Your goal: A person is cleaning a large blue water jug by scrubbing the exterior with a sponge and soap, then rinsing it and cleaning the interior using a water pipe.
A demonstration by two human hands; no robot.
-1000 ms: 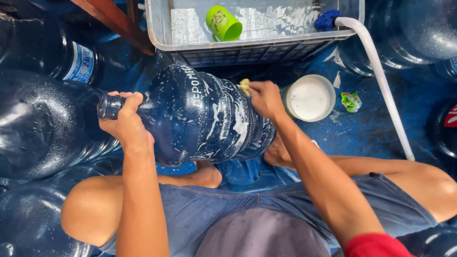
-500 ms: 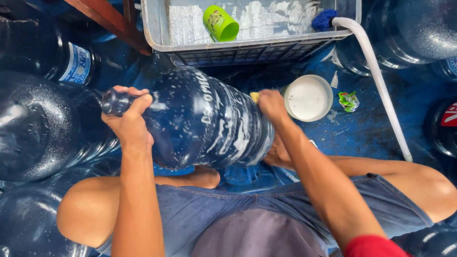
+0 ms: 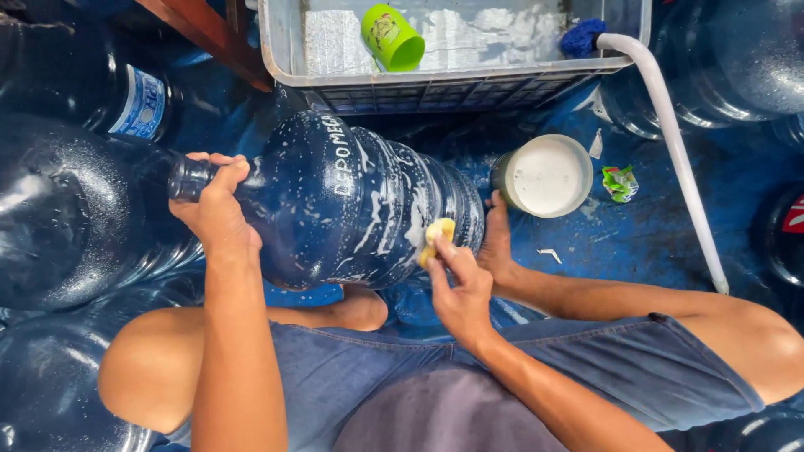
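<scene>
A large dark blue water jug (image 3: 352, 201) lies on its side in front of me, streaked with white soap suds. My left hand (image 3: 216, 209) grips its neck at the left end. My right hand (image 3: 456, 289) holds a small yellow sponge (image 3: 437, 236) pressed against the jug's side near its base. My bare legs and a foot (image 3: 498, 243) sit under and beside the jug.
A round tub of white soapy liquid (image 3: 546, 176) stands right of the jug. Behind is a grey plastic crate (image 3: 435, 79) with foam and a green cup (image 3: 392, 38). A white hose (image 3: 678, 159) runs down the right. More blue jugs (image 3: 75, 209) crowd left and right on a blue floor.
My right hand has come from the jug's far base end round to its near side with the sponge. The jug has shifted slightly; my left hand stays on the neck.
</scene>
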